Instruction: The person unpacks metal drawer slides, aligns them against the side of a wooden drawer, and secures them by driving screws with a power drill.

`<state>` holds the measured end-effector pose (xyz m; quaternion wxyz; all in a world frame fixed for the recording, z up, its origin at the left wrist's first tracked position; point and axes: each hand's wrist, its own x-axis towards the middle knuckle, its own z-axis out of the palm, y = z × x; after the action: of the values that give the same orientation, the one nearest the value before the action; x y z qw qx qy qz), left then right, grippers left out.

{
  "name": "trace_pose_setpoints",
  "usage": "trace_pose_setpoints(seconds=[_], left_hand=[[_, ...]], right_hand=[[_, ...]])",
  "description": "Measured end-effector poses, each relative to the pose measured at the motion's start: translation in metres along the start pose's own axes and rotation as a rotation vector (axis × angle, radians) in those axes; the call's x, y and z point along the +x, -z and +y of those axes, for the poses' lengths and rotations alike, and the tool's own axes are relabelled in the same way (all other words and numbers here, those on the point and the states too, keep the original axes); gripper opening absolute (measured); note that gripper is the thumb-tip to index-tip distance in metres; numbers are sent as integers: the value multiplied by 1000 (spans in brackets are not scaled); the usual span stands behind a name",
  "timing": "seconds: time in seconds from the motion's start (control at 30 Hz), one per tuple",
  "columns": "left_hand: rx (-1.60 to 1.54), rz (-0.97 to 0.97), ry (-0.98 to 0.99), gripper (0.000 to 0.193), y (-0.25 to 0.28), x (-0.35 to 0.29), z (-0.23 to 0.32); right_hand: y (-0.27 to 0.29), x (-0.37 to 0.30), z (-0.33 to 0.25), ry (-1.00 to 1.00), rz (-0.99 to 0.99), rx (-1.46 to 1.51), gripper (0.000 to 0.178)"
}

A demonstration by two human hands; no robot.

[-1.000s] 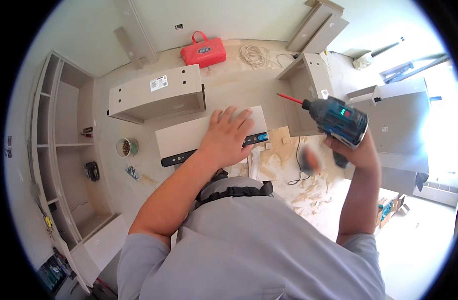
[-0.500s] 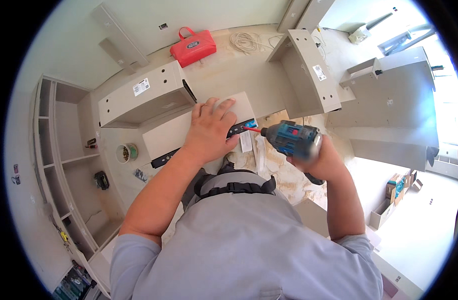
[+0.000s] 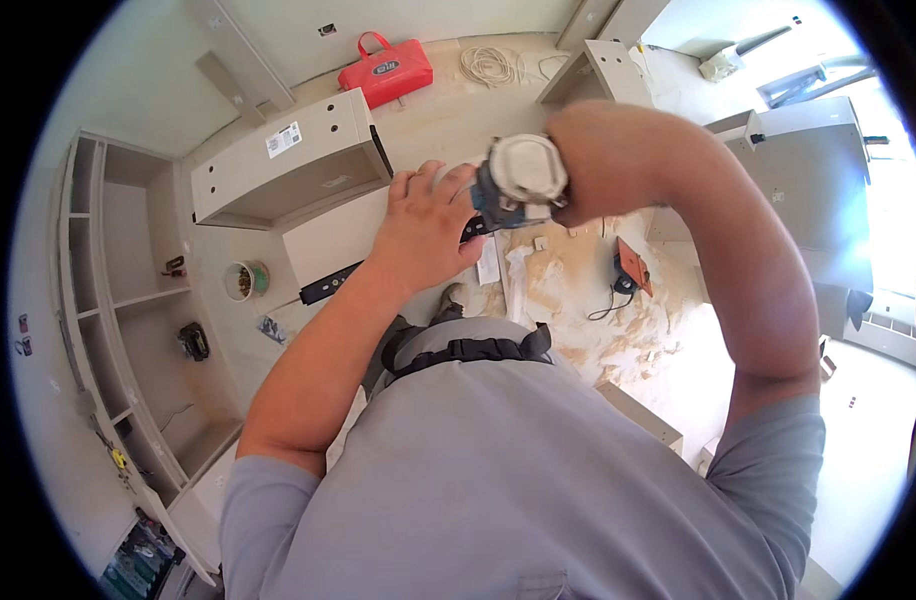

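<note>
My left hand (image 3: 425, 225) lies with fingers spread on a pale board (image 3: 318, 245), its thumb by a black drawer slide (image 3: 330, 285) along the board's near edge. Much of the slide's middle is hidden under that hand and forearm. My right hand (image 3: 600, 165) is wrapped round a blue-and-black cordless impact driver (image 3: 523, 175), seen from its round, pale rear end. The driver stands nearly upright over the right end of the slide, close beside my left fingers. Its bit and the spot below it are hidden.
A beige box-shaped carcass (image 3: 278, 165) stands just beyond the board. Farther off lie a red bag (image 3: 388, 75) and a coiled cable (image 3: 491, 65). A small bucket (image 3: 246, 281) is at left, near a shelved cabinet (image 3: 148, 300). An orange-plated corded tool (image 3: 633, 268) lies on the right.
My right hand has swung up and left, turning the driver from lying sideways to nearly upright over the slide's end. My left hand stays on the board. The corded tool has come into view.
</note>
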<state>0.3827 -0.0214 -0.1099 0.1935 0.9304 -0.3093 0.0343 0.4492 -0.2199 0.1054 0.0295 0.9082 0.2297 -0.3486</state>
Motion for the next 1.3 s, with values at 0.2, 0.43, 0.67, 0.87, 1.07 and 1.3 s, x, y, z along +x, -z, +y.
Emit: trace_pose_setpoints(seconds=[0.2, 0.43, 0.67, 0.87, 1.07, 1.3], left_hand=[[5, 5, -10, 51, -2, 0, -2], [22, 16, -30, 56, -2, 2, 0], [53, -64, -20, 67, 0, 5, 0], [30, -24, -8, 37, -3, 5, 2], [63, -35, -23, 56, -3, 4, 0], [54, -82, 5, 44, -2, 5, 3]], right_hand=[[1, 8, 2, 52, -12, -38, 23], [-4, -2, 8, 34, -18, 87, 22], [-2, -8, 2, 40, -40, -37, 16], [-11, -7, 7, 26, -1, -37, 15], [-14, -2, 11, 3, -40, -7, 19], [-19, 5, 17, 43, -47, -6, 21]])
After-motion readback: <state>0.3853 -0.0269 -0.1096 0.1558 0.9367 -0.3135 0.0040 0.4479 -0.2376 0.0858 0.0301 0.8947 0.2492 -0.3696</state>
